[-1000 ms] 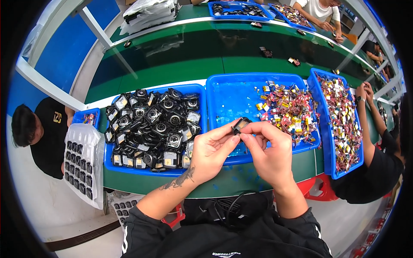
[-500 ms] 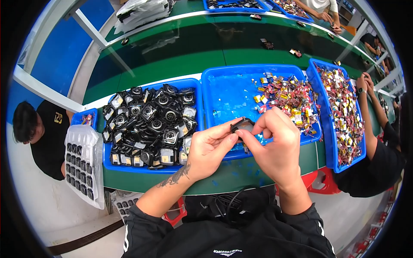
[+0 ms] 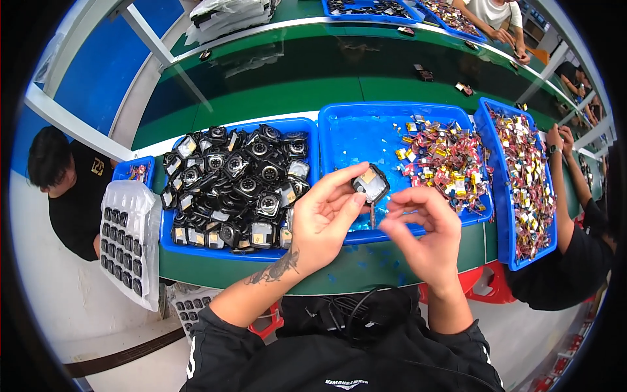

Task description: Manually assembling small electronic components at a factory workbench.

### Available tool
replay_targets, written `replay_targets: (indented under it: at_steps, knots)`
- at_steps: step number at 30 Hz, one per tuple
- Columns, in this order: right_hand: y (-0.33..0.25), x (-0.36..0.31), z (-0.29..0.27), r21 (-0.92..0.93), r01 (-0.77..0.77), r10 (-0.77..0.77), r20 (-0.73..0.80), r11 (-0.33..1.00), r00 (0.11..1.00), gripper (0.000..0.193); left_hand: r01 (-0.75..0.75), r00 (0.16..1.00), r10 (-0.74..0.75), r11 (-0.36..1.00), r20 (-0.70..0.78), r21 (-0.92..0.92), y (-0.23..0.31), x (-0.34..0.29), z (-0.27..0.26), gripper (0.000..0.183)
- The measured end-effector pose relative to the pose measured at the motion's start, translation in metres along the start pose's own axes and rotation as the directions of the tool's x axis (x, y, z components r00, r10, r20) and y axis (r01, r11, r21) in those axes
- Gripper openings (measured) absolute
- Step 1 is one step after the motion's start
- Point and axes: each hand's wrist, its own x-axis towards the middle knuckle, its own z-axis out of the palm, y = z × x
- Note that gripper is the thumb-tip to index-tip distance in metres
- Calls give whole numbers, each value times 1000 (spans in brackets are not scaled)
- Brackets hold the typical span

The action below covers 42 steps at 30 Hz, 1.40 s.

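My left hand point(image 3: 321, 215) grips a black smartwatch case point(image 3: 372, 187) between thumb and fingers, its grey inner face with a small tan patch turned up. Just right of it, my right hand point(image 3: 428, 235) has its fingers curled but apart, and I see nothing between them. A thin dark strip point(image 3: 373, 217) shows just below the case; what it is I cannot make out. Both hands are over the near edge of a blue tray point(image 3: 349, 112) with small batteries point(image 3: 450, 157) heaped at its right side. Left of it, another blue tray point(image 3: 238, 256) is piled with similar black watch cases point(image 3: 235, 166).
At the right stands a third blue tray point(image 3: 522, 261) full of wired batteries, beside a co-worker's arms point(image 3: 565, 176). A clear blister tray point(image 3: 130, 245) of black parts leans at the left, near another person point(image 3: 81, 189). Loose parts point(image 3: 423, 73) lie on the green surface beyond.
My right hand has come off the watch case and moved slightly right and down, its fingers parting. The case, still in my left hand, has turned so its inner face shows.
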Motion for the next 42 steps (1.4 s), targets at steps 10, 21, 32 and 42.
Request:
replay_targets:
  at_steps: [10, 21, 32, 42]
  knots:
    - [5, -5, 1, 422, -149, 158, 14, 894, 987, 18, -322, 946, 271, 761, 175, 562, 9, 0, -1, 30]
    - [13, -3, -17, 622, -445, 317, 313, 644, 895, 7, -513, 859, 341, 571, 383, 642, 8, 3, -9, 28]
    - [8, -1, -29, 170, -369, 296, 344, 914, 891, 11, -481, 873, 260, 594, 412, 645, 7, 1, -8, 19]
    - [18, -3, -32, 0, -288, 268, 370, 958, 889, 18, 39, 941, -184, 892, 283, 451, 8, 1, 0, 7]
